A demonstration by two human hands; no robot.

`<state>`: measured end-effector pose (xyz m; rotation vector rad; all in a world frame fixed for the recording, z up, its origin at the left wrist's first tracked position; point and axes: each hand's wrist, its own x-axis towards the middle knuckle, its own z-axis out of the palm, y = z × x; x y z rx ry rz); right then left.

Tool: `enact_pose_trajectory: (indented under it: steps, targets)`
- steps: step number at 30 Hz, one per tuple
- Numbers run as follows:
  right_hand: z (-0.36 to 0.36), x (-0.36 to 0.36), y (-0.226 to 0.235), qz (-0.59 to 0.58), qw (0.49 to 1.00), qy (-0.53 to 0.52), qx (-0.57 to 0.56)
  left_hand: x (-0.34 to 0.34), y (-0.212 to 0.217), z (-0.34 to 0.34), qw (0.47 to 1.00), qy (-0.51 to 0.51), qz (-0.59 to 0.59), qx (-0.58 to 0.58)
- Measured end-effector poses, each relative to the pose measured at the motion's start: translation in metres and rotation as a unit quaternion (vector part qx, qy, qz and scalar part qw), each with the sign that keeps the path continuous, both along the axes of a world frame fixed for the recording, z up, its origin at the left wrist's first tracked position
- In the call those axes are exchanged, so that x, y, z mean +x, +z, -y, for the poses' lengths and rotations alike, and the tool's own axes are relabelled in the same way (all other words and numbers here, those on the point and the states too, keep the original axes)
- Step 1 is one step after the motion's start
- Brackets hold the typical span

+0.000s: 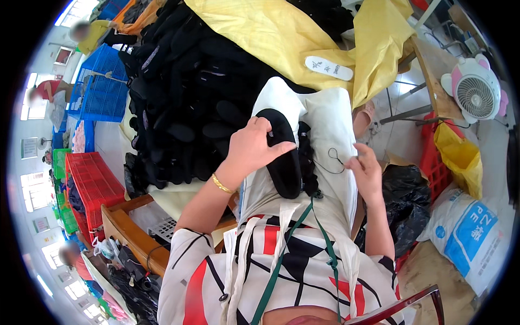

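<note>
Head view: black shoe (286, 172) lies under left hand (251, 145), grip part-closed, holding its upper half

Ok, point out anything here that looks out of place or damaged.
One white sole-shaped piece lies by itself on the yellow sheet, its colour at odds with the black heap and the black footwear piece in the left hand. I see no clear damage or spill.

Fan (476, 93) (pink-trimmed), blue crate (104, 95).

A workshop, judging by the large heap of black footwear (173, 76), blue crate (103, 86) and red crate (98, 179).
</note>
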<state>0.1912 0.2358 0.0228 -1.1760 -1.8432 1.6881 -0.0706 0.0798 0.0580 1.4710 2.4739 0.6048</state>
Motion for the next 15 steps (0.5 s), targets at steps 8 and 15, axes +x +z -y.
enact_pose_trajectory:
  steps: [8, 15]
  targets:
    - [0.041, -0.098, -0.007, -0.101, 0.973, 0.144, -0.149, -0.009, -0.019, -0.008, 0.994, 0.097, 0.029, 0.031]
    - [0.048, -0.126, -0.025, -0.083, 0.977, 0.193, 0.037, -0.014, -0.033, 0.004, 0.929, 0.199, 0.301, 0.084]
